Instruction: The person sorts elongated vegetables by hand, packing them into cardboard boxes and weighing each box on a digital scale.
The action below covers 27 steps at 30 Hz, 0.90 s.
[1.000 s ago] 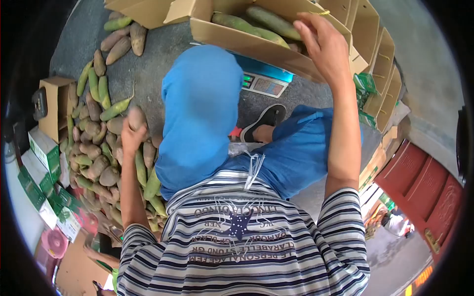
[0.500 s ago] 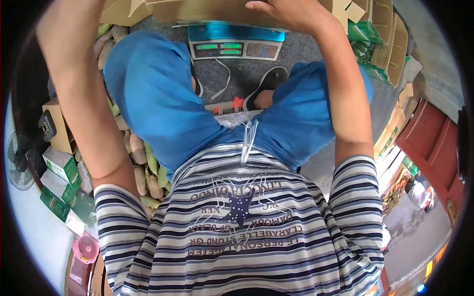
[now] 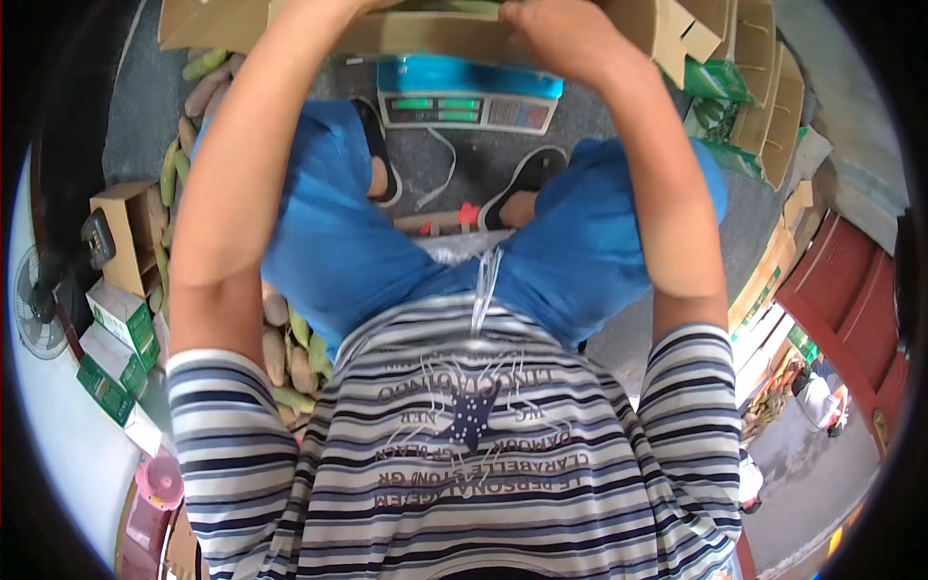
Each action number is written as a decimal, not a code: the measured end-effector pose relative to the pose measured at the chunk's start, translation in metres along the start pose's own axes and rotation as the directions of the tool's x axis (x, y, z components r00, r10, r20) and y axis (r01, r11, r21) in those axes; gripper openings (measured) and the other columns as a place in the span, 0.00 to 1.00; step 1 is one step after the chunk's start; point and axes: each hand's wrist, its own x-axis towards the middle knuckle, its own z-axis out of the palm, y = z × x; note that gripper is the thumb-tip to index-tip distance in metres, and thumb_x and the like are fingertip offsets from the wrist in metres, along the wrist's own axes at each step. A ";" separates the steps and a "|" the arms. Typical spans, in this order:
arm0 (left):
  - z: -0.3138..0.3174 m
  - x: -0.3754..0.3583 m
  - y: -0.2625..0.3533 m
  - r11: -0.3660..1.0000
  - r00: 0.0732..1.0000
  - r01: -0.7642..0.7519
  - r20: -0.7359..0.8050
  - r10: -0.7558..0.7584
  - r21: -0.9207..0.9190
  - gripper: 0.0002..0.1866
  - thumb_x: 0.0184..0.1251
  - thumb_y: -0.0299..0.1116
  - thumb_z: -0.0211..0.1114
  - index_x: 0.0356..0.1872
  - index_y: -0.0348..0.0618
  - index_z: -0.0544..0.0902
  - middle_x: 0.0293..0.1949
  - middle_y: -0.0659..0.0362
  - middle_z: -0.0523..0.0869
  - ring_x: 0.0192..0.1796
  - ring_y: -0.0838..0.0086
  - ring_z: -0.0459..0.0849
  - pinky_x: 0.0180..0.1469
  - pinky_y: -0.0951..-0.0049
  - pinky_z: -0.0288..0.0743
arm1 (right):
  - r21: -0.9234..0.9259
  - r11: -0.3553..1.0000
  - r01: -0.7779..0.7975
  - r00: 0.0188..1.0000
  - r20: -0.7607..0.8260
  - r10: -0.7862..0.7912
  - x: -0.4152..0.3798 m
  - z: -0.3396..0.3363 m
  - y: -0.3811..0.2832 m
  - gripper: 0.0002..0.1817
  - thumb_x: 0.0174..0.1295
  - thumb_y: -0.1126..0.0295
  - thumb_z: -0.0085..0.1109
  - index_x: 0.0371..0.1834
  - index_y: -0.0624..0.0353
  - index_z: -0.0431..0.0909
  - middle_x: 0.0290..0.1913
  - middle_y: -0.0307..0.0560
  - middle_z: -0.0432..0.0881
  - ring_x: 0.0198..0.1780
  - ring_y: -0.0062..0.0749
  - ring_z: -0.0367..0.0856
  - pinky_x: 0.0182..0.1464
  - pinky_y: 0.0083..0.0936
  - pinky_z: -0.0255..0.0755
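Grey concrete floor carried a blue weighing scale with a cardboard box on it. Right hand lay on the box's near edge; grip undeterminable. Left hand was cut off by the frame top. Loose sweet potatoes lay left of the knees.
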 end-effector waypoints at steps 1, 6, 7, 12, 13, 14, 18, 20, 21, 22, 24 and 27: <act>-0.003 0.005 -0.003 1.000 0.997 0.007 -0.072 -0.009 -0.025 0.33 0.49 0.38 0.70 0.57 0.38 0.69 0.55 0.42 0.72 0.56 0.51 0.72 0.55 0.59 0.69 | 0.013 1.000 -0.004 1.000 0.014 0.004 -0.001 0.000 0.000 0.12 0.54 0.64 0.53 0.24 0.61 0.80 0.26 0.55 0.81 0.32 0.47 0.82 0.33 0.40 0.75; -0.026 -0.002 -0.009 0.991 0.992 0.127 -0.023 -0.128 -0.035 0.23 0.54 0.37 0.66 0.48 0.36 0.73 0.46 0.42 0.78 0.51 0.49 0.76 0.52 0.59 0.71 | 0.101 0.994 -0.041 0.998 0.049 0.036 -0.004 -0.008 -0.004 0.11 0.58 0.66 0.54 0.42 0.59 0.75 0.36 0.51 0.81 0.41 0.47 0.79 0.40 0.41 0.73; -0.028 -0.004 -0.010 0.986 0.983 0.165 0.081 -0.164 -0.013 0.22 0.54 0.38 0.66 0.46 0.36 0.73 0.45 0.42 0.79 0.50 0.50 0.77 0.51 0.58 0.71 | 0.107 0.994 -0.039 0.999 0.019 0.037 -0.003 -0.008 -0.001 0.10 0.58 0.66 0.54 0.40 0.58 0.76 0.35 0.51 0.82 0.41 0.47 0.80 0.40 0.41 0.74; -0.029 -0.013 0.003 0.994 0.942 0.106 0.317 -0.108 0.026 0.18 0.58 0.42 0.63 0.40 0.37 0.74 0.40 0.43 0.80 0.47 0.50 0.78 0.48 0.57 0.72 | 0.108 0.994 -0.018 1.000 -0.016 0.020 -0.008 -0.009 -0.004 0.13 0.58 0.63 0.54 0.39 0.59 0.76 0.35 0.51 0.82 0.40 0.46 0.80 0.40 0.40 0.74; -0.028 -0.012 0.004 0.997 0.944 0.076 0.319 -0.080 0.024 0.18 0.58 0.42 0.62 0.40 0.36 0.74 0.39 0.43 0.80 0.46 0.50 0.78 0.48 0.58 0.72 | 0.100 0.995 -0.010 1.000 -0.003 0.011 -0.009 -0.013 -0.005 0.15 0.58 0.61 0.54 0.42 0.60 0.74 0.35 0.52 0.81 0.40 0.47 0.80 0.41 0.40 0.73; -0.026 -0.013 0.003 0.999 0.944 0.048 0.327 -0.052 0.020 0.19 0.58 0.42 0.62 0.40 0.36 0.74 0.39 0.43 0.80 0.46 0.50 0.78 0.48 0.58 0.72 | 0.087 0.996 -0.020 0.999 0.047 0.016 -0.008 -0.016 -0.004 0.17 0.58 0.57 0.55 0.41 0.59 0.76 0.34 0.52 0.81 0.40 0.47 0.79 0.41 0.41 0.73; -0.022 -0.013 0.006 1.000 0.939 0.013 0.345 -0.017 0.014 0.21 0.57 0.43 0.63 0.43 0.36 0.75 0.40 0.42 0.81 0.46 0.50 0.78 0.48 0.58 0.72 | 0.066 0.996 -0.062 0.994 -0.080 0.068 -0.013 -0.030 -0.004 0.13 0.56 0.62 0.54 0.29 0.61 0.78 0.26 0.57 0.81 0.31 0.49 0.81 0.33 0.41 0.74; -0.022 -0.010 0.010 1.000 0.924 0.008 0.383 -0.006 -0.005 0.22 0.56 0.43 0.64 0.45 0.36 0.75 0.41 0.43 0.81 0.47 0.51 0.79 0.49 0.59 0.72 | 0.078 0.994 -0.075 0.989 -0.124 0.085 -0.016 -0.040 -0.004 0.12 0.56 0.62 0.54 0.30 0.61 0.78 0.26 0.57 0.81 0.31 0.50 0.81 0.34 0.41 0.74; -0.023 -0.007 0.014 1.000 0.905 0.012 0.425 0.000 -0.025 0.23 0.56 0.44 0.64 0.45 0.36 0.76 0.42 0.43 0.81 0.47 0.51 0.79 0.49 0.59 0.73 | 0.076 0.992 -0.100 0.983 -0.145 0.110 -0.017 -0.043 -0.005 0.12 0.56 0.63 0.54 0.30 0.61 0.78 0.26 0.57 0.81 0.32 0.50 0.81 0.34 0.41 0.74; -0.023 -0.006 0.016 0.999 0.885 0.017 0.466 0.006 -0.045 0.23 0.55 0.44 0.65 0.46 0.36 0.77 0.42 0.44 0.81 0.47 0.52 0.79 0.49 0.60 0.73 | 0.075 0.989 -0.124 0.977 -0.165 0.135 -0.018 -0.046 -0.007 0.11 0.56 0.63 0.53 0.30 0.61 0.78 0.26 0.57 0.81 0.32 0.50 0.81 0.34 0.41 0.74; -0.007 -0.011 0.012 0.914 0.932 -0.233 0.193 0.307 -0.332 0.23 0.53 0.44 0.66 0.44 0.37 0.79 0.41 0.44 0.82 0.46 0.53 0.80 0.49 0.60 0.73 | 0.074 0.988 -0.137 0.966 -0.210 0.150 -0.017 -0.051 -0.006 0.11 0.55 0.64 0.53 0.30 0.61 0.78 0.27 0.57 0.81 0.33 0.50 0.81 0.35 0.41 0.74; -0.012 -0.014 0.024 0.958 0.880 -0.162 0.404 0.249 -0.237 0.20 0.53 0.43 0.66 0.41 0.38 0.81 0.38 0.45 0.83 0.45 0.53 0.81 0.48 0.61 0.74 | 0.097 0.987 -0.127 0.941 -0.303 0.150 -0.012 -0.059 0.002 0.10 0.55 0.66 0.53 0.32 0.61 0.78 0.29 0.57 0.81 0.35 0.52 0.80 0.38 0.42 0.73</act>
